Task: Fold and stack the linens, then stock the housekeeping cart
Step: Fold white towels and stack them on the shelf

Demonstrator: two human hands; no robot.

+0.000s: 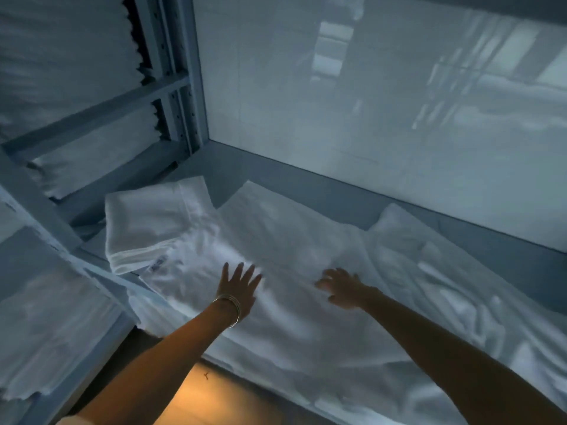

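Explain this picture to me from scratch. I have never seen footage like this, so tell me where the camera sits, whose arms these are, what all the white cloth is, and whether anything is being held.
There is no machine here. A person wears a camera on the head, so the single picture looks forward and down along their own two bare arms.

The left hand, with thin bangles at the wrist, lies with fingers spread on a white sheet laid over a work surface. The right hand rests on the same sheet, fingers loosely spread. Neither grips anything; they seem to be smoothing the cloth.

A folded white towel lies at the sheet's far left. Crumpled linen lies on the right. Metal shelving on the left holds stacks of folded linen. A pale wall stands behind.
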